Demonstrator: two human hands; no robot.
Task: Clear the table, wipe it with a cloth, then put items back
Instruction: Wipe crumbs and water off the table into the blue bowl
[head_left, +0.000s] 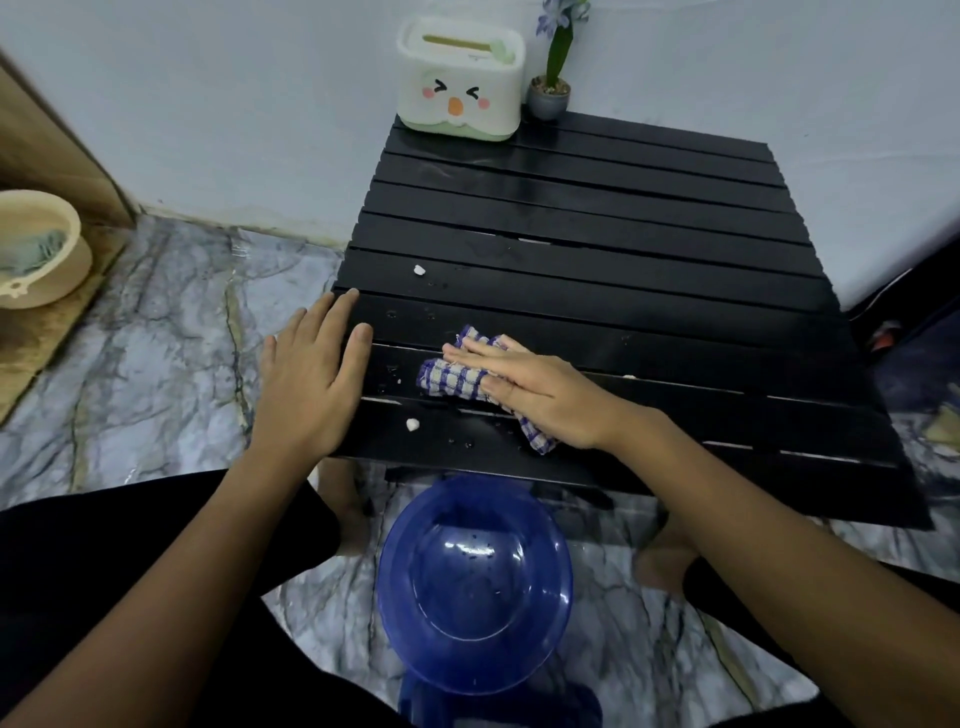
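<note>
A low black slatted table (613, 249) stands against the wall. My right hand (540, 389) lies flat on a blue-and-white checked cloth (449, 382), pressing it onto the near slats. My left hand (311, 379) rests open, palm down, on the table's near left edge, holding nothing. Two white crumbs (418, 269) (412, 425) and small water drops lie on the slats near the cloth. A white tissue box with a cartoon face (460, 83) and a small potted plant (550, 96) stand at the table's far edge.
A blue plastic bowl (475, 582) sits on the marble floor between my knees, just under the table's near edge. A beige basin (36, 249) with a cloth inside stands on a mat at the far left. Dark objects fill the right edge.
</note>
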